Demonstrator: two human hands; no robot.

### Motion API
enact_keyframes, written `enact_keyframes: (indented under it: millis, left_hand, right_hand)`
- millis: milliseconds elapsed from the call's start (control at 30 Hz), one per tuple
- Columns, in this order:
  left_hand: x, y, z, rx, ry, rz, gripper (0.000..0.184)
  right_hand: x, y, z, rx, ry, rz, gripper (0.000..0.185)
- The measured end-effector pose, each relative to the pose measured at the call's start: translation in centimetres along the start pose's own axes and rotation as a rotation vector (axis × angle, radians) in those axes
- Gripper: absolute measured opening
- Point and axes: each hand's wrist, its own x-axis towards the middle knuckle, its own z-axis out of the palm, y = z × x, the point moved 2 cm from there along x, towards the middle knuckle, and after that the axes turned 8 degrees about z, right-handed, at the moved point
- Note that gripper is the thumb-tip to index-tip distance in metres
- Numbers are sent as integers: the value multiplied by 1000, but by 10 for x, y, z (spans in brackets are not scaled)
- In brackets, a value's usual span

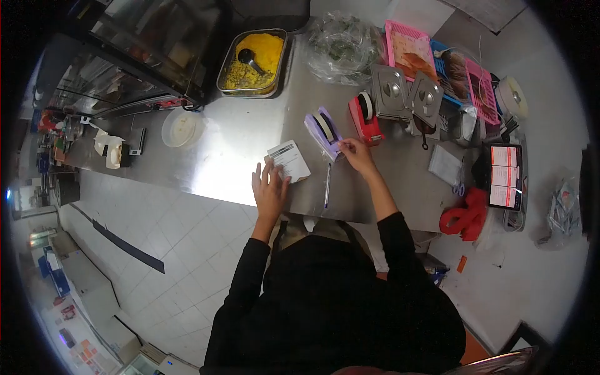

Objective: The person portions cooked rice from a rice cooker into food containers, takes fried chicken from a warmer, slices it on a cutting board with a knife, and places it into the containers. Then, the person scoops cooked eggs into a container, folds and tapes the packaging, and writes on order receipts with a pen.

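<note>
My left hand (270, 192) lies with its fingers apart on the lower left part of a white printed paper slip (291, 162), which rests on the steel counter. My right hand (357, 156) is at the front end of a purple tape dispenser (324, 134), thumb and fingertips pinched on the tape's end there; the tape itself is hardly visible. Between my hands a pen (327, 185) lies on the counter. A red tape dispenser (365, 119) stands just beyond my right hand.
At the back are a glass dish (220, 87) of yellow food with a black scoop, and a plastic bag (344, 47). Lidded steel containers (392, 90) and pink baskets (389, 31) stand at right, near a tablet screen (505, 177). A round plastic tub (182, 128) sits left, by a glass display case (169, 50).
</note>
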Motion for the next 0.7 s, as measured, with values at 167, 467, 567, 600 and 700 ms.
enact_keyframes:
  millis: [167, 467, 567, 600, 700]
  left_hand:
    - [0, -4, -7, -46, -32, 3, 33]
    - [0, -11, -9, -115, -79, 36, 40]
    - [2, -11, -15, -80, -103, 53, 42]
    - [5, -13, -13, -54, -107, 56, 42]
    - [-3, -13, -16, -62, -123, 46, 41]
  right_hand:
    - [-8, -19, -15, 199, -287, 107, 23]
    - [-30, 38, -3, 420, -436, 535, 24]
    - [-53, 27, 17, 273, -637, 569, 27]
    - [-55, 6, 17, 239, -723, 541, 28]
    - [-48, -83, 27, 117, -751, 246, 29]
